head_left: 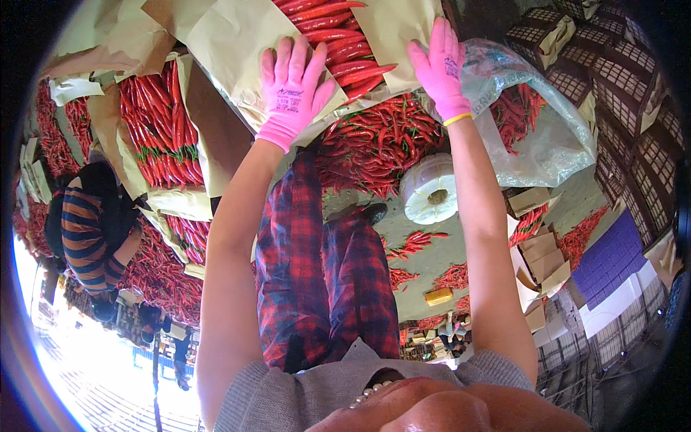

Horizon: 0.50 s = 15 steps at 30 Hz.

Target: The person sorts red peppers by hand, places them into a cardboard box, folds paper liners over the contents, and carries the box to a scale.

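Observation:
Both my hands wear pink gloves. My left hand [294, 93] lies flat with its fingers stretched out on a tan paper sheet [230, 47], left of a row of long red chili peppers [338, 39]. On the other side of the row, my right hand [440, 72] rests open against a second paper flap [392, 36], thumb apart and fingers straight. The chili peppers show in the gap between the two flaps, several of their tips turned to the right. A yellow band circles my right wrist. Whatever holds the peppers is mostly hidden under the paper.
A heap of loose chili peppers [381, 144] lies just below my hands, beside a white roll [430, 189]. Clear plastic [533, 137] spreads at right. A paper-lined box of peppers [160, 126] stands at left, near a person in a striped top [90, 219]. Dark crates [612, 72] stack at far right.

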{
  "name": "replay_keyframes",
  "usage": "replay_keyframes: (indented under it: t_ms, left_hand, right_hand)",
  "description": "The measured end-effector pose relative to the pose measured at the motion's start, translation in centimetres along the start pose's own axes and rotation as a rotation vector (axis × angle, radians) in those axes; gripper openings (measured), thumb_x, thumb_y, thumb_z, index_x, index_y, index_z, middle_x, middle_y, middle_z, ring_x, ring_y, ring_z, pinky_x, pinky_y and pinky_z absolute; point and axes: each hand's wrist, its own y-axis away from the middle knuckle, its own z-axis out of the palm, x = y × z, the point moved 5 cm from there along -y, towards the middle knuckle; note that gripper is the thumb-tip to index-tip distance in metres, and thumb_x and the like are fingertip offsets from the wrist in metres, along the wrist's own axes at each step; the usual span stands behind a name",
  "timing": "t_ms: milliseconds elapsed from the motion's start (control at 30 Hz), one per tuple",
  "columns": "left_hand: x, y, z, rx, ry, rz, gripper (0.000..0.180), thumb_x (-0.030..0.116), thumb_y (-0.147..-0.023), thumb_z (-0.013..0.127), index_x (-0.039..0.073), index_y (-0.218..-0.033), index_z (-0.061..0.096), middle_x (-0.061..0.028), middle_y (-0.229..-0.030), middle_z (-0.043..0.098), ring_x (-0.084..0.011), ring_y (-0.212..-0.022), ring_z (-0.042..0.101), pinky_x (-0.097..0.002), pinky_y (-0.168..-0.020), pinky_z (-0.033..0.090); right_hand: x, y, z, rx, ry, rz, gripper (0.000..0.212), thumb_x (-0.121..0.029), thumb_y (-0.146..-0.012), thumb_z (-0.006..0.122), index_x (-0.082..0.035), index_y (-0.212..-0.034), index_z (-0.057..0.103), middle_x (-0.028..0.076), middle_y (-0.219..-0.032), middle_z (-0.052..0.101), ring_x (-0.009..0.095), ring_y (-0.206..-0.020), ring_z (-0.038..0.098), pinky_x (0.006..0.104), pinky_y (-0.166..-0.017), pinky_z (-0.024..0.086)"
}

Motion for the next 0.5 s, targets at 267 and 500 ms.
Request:
replay_keyframes:
  t_ms: [267,500]
  left_hand:
    - [2.7,-3.1,2.3,-0.082,-0.069,0.151,0.055,0.048,-0.086,0.056,0.028,-0.137,0.051,-0.0049,-0.143,0.045,-0.0303,-0.132,0.039,-0.0569,-0.109,0.026]
    - [2.5,-2.9,3.5,-0.136,-0.122,0.153,0.056,0.051,-0.087,0.053,0.030,-0.139,0.048,-0.0014,-0.143,0.044,-0.0269,-0.133,0.038,-0.0561,-0.112,0.023]
  right_hand:
    - [-0.6,0.2,0.4,0.086,0.152,-0.081,0.089,-0.051,-0.081,0.065,-0.002,-0.146,0.030,0.019,-0.146,0.038,0.039,-0.135,0.035,0.0586,-0.110,0.023]
    - [-1.6,1.0,-3.2,0.261,0.027,-0.182,0.092,-0.047,-0.071,0.076,-0.002,-0.142,0.036,0.021,-0.143,0.041,0.040,-0.132,0.037,0.0591,-0.109,0.023]
